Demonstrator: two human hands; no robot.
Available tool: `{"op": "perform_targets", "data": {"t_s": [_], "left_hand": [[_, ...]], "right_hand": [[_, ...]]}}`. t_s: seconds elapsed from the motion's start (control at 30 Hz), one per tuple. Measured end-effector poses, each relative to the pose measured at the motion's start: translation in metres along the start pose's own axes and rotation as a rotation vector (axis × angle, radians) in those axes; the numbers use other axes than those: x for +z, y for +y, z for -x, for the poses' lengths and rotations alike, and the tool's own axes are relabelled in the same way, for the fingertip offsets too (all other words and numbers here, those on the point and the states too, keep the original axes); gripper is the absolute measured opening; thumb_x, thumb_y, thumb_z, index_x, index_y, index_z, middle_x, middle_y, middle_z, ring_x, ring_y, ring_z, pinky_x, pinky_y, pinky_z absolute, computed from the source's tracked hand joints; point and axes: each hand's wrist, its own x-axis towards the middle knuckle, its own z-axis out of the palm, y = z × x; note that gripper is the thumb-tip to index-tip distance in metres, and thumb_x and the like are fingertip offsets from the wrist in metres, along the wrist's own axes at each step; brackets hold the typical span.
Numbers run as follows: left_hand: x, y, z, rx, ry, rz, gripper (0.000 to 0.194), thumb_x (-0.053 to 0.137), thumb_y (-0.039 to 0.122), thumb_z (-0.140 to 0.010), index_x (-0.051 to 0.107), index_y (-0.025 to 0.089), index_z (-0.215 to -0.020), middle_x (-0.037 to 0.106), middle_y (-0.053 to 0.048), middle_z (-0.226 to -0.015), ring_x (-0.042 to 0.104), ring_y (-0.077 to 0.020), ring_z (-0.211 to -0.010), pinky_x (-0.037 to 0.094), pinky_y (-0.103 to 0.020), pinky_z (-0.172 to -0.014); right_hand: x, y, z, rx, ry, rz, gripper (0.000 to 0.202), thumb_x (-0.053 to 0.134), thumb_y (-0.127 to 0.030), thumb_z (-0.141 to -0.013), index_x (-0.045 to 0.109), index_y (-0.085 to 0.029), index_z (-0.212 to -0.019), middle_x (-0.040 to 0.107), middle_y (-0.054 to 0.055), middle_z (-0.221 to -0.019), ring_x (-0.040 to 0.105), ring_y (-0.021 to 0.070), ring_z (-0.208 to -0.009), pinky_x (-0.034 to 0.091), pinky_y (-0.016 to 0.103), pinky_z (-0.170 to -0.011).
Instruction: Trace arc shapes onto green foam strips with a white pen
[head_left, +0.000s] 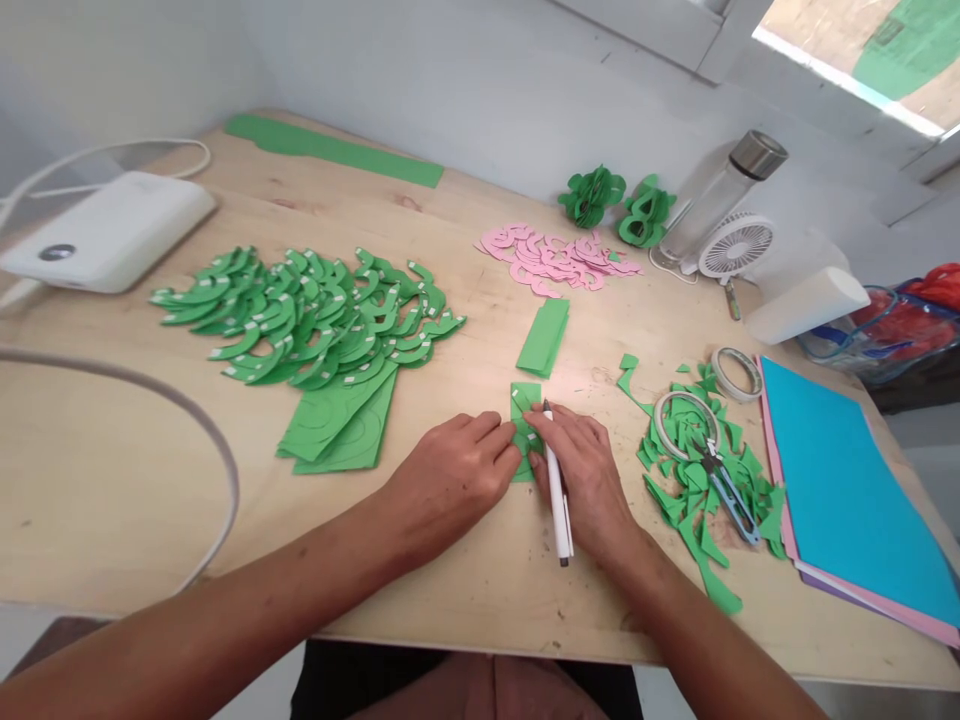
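A small green paper piece (523,466) with white tape bits lies on the table between my hands. My left hand (466,462) is closed, its curled fingertips at the paper's left edge. My right hand (589,470) grips a white pen (556,495), which points toward me with its dark end low. Its thumb and fingers also press the paper's right side. Just beyond lies a folded green paper strip (543,338). To the left, green curved cutouts (322,315) with white tape bits are heaped over green sheets with drawn curves (341,425).
Green scraps (701,530) lie at right with blue-handled snips (731,495) and tape rolls (739,374), beside coloured sheets (855,480). Pink cutouts (559,260), green paper ornaments (592,196), a bottle (705,200) and a fan (736,245) stand behind. A white power bank (112,230) and cable (202,420) are left.
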Motion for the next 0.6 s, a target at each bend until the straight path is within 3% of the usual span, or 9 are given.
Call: {"op": "perform_targets", "data": {"t_s": [0.6], "left_hand": [[-0.0030, 0.0009, 0.0003, -0.002, -0.040, 0.000, 0.010, 0.054, 0.007, -0.089, 0.060, 0.013, -0.085, 0.067, -0.009, -0.092, 0.061, -0.0248, -0.089, 0.053, -0.036, -0.070]], "right_hand": [[0.0007, 0.0010, 0.0002, 0.016, -0.040, 0.027, 0.035, 0.044, -0.019, -0.101, 0.055, -0.024, -0.134, 0.066, 0.008, -0.130, 0.053, 0.0236, -0.129, 0.040, 0.042, -0.102]]}}
